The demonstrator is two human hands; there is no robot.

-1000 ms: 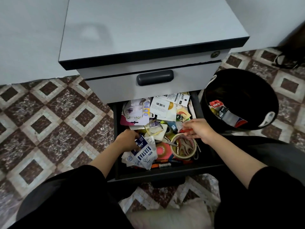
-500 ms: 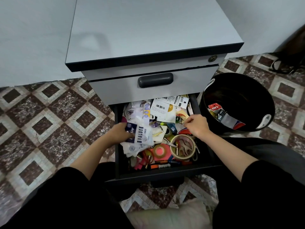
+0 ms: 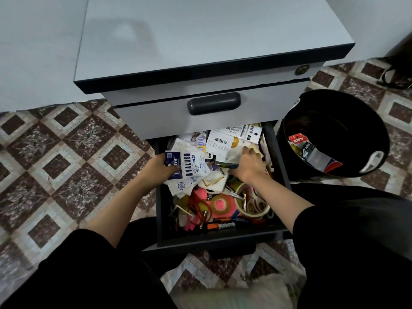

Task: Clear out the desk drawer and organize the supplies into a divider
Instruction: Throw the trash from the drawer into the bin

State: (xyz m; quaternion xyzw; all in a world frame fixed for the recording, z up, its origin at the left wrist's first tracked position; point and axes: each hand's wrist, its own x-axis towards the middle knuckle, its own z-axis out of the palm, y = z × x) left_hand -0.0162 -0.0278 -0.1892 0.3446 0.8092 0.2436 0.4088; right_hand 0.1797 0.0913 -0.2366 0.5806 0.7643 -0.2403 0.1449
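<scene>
Patterned floor tiles [image 3: 66,152] surround the open drawer [image 3: 223,239]. Inside, the grip of the left hand [image 3: 160,169] pinches the packets [image 3: 191,166]; that of the right hand [image 3: 247,166] lies spread on papers [image 3: 219,142] just beside. Lift level, lest packets slip.

back of drawer [image 3: 218,239] hidden beneath upper drawer [image 3: 156,121], fingers of left hand [image 3: 156,171] behind packets [image 3: 192,167]

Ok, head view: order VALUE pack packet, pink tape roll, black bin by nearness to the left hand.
1. VALUE pack packet: gripped in the left hand itself.
2. pink tape roll: lower right of the hand.
3. black bin: far right, clearly farthest.
</scene>
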